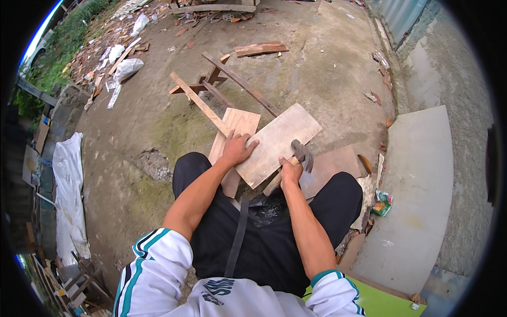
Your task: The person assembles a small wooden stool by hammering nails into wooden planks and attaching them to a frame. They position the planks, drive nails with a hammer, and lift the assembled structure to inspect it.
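Observation:
My right hand point(291, 172) grips a claw hammer by its wooden handle point(273, 185). The dark metal hammer head point(301, 152) sits over the right side of a pale rectangular board point(280, 142). My left hand point(237, 149) lies with fingers apart across the left edge of this board and a second, browner board point(244, 120) beside it. Both boards rest slanted above my knees on a wooden frame. Two long slats point(198, 101) reach away from them toward crossed dark wooden legs point(211, 78). A nail cannot be made out.
A loose plank point(261, 48) lies beyond the frame. Large pale sheets point(412, 195) and a green wrapper point(381, 203) are at right, beside a wall. At left lie white sheeting point(69, 195), scrap wood and plastic litter. A brownish flat panel point(332, 166) lies by my right knee.

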A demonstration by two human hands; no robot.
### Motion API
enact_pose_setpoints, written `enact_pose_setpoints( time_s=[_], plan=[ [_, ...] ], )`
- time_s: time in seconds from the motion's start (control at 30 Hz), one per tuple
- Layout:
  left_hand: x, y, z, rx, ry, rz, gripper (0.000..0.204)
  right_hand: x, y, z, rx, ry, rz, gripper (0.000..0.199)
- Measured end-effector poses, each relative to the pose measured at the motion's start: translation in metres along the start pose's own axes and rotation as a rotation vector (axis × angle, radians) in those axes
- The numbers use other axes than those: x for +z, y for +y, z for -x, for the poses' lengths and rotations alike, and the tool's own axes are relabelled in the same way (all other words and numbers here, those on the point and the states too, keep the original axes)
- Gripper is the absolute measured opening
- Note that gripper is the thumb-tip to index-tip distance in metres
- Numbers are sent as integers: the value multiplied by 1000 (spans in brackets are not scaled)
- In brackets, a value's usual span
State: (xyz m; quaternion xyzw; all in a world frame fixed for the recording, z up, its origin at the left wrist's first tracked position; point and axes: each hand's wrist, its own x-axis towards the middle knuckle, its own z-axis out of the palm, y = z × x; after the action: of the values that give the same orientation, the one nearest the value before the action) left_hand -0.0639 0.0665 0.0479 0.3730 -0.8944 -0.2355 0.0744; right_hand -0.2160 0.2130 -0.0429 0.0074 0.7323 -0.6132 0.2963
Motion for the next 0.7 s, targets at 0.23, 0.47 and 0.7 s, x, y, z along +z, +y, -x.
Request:
enact_pose_setpoints(
  time_s=[0.23, 0.47, 0.7],
  plan=[
    [2, -27, -11, -227, 722, -123, 59, -1, -55, 42, 157, -75, -96, 28],
    [3, -57, -24, -883, 197, 380, 81, -15, -78, 34, 0, 34, 57, 32],
    [26, -55, -18, -752, 90, 755, 63, -57, -148, -89, -266, 15, 611, 41]
  ],
)
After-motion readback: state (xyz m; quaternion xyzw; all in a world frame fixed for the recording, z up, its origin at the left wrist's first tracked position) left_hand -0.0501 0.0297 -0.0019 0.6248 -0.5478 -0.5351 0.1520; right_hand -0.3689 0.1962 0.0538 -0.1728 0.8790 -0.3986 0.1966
